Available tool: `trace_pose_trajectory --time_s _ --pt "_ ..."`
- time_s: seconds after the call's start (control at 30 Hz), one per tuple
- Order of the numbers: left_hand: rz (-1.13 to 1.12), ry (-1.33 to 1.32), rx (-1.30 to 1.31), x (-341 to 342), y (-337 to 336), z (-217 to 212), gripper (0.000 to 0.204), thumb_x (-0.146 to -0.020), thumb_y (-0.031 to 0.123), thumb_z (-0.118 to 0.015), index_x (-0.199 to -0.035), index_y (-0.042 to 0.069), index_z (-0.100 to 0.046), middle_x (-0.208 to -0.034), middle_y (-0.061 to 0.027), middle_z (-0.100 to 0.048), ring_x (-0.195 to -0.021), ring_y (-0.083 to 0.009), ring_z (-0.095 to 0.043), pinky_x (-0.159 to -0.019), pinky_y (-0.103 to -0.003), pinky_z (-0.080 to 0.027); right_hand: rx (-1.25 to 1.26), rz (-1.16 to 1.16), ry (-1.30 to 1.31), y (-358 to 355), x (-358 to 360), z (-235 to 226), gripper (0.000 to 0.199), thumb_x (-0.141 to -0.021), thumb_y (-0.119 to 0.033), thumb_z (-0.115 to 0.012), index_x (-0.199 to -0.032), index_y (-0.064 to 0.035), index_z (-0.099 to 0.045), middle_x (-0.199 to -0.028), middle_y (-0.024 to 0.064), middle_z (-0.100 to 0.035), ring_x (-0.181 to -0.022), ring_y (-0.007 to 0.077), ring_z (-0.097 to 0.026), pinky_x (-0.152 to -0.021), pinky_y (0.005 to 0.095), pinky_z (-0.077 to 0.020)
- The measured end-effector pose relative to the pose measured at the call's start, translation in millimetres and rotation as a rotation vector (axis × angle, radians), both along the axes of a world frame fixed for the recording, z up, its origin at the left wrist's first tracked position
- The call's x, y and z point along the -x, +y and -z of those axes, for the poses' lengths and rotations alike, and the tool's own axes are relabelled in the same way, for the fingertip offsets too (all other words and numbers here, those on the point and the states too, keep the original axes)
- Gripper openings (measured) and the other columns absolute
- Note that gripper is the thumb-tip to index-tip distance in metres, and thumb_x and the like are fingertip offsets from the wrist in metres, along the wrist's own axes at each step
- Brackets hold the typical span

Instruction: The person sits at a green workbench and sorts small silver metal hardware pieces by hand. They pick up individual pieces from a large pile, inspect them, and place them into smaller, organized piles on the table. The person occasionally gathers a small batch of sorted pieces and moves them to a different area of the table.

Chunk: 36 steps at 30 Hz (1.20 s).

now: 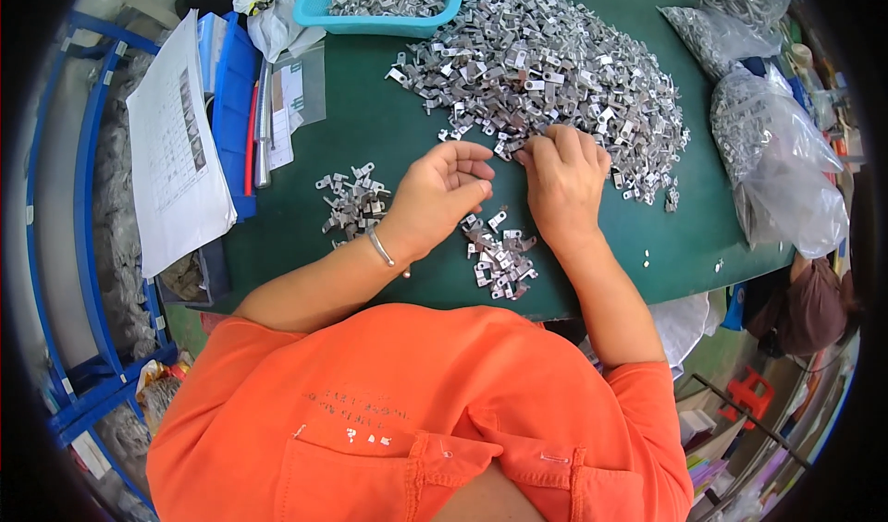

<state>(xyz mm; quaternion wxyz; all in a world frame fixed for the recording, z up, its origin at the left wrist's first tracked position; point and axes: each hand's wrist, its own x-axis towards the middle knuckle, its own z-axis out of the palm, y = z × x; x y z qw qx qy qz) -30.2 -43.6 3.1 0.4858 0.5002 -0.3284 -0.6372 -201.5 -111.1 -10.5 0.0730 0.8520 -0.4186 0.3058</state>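
Observation:
A large heap of small silvery metal brackets [564, 69], each bent and with a hole, spreads over the green table. At the heap's near edge my right hand [566, 184] bends its fingers down together among the brackets; what the fingertips grip is hidden. My left hand [433, 194] hovers just to the left, fingers loosely curled and the thumb apart from them, with nothing visible between them. Below and between my hands lies a small pile of brackets [500, 261]. Another small pile [352, 203] sits left of my left wrist, which wears a metal bangle [380, 246].
A turquoise basket [370, 25] of brackets stands behind. Clear plastic bags [768, 152] of metal parts line the right edge. On the left are printed sheets [176, 143], a blue bin [233, 115] and blue shelving [88, 208]. A red stool [751, 394] stands at lower right.

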Motion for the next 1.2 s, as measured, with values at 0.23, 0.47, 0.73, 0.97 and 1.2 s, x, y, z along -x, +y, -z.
trace_pose_trajectory --time_s 0.23,0.47,0.73,0.97,1.2 --pt "0.038 -0.041 0.008 6 0 2 0.034 -0.087 -0.001 -0.060 -0.120 -0.003 -0.052 -0.107 -0.0103 -0.060 -0.089 -0.0137 -0.062 -0.075 -0.025 -0.053 0.033 0.055 0.024 0 -13 -4 0.017 -0.073 -0.024 -0.072 -0.078 -0.0114 -0.061 -0.086 0.0021 -0.053 -0.088 0.0220 -0.052 -0.081 0.0387 -0.0359" --pt "0.006 -0.056 -0.024 3 4 5 0.035 -0.089 0.000 -0.060 -0.122 -0.005 -0.051 -0.108 -0.0126 -0.061 -0.093 -0.0167 -0.064 -0.079 -0.028 -0.054 -0.049 -0.032 -0.060 -3 -11 -12 0.008 -0.071 -0.017 -0.070 -0.074 -0.0132 -0.064 -0.084 0.0011 -0.055 -0.084 0.0210 -0.052 -0.080 0.0391 -0.0352" --pt "0.061 0.073 0.098 3 10 0 0.025 -0.088 -0.001 -0.065 -0.112 -0.008 -0.059 -0.103 -0.0138 -0.067 -0.090 -0.0192 -0.068 -0.079 -0.030 -0.057 -0.672 -0.395 -0.812 33 9 -12 0.017 -0.077 0.009 -0.069 -0.090 -0.0025 -0.068 -0.092 0.0080 -0.067 -0.083 0.0190 -0.065 -0.074 0.0291 -0.0530" --pt "-0.027 -0.240 0.453 9 17 4 0.017 -0.081 -0.005 -0.069 -0.097 -0.002 -0.065 -0.098 -0.0076 -0.065 -0.087 -0.0151 -0.067 -0.078 -0.026 -0.057 -1.429 -0.259 -1.176 51 22 -17 0.018 -0.097 -0.006 -0.054 -0.110 0.0021 -0.063 -0.085 0.0062 -0.067 -0.073 0.0104 -0.064 -0.063 0.0227 -0.0516" --pt "0.110 -0.205 0.413 5 23 1 0.026 -0.084 -0.010 -0.066 -0.108 -0.004 -0.060 -0.108 -0.0099 -0.060 -0.097 -0.0167 -0.064 -0.084 -0.027 -0.055 -1.368 -0.282 -1.149 58 23 -17 0.010 -0.092 -0.001 -0.061 -0.099 0.0031 -0.066 -0.088 0.0072 -0.068 -0.076 0.0117 -0.066 -0.066 0.0227 -0.0533"
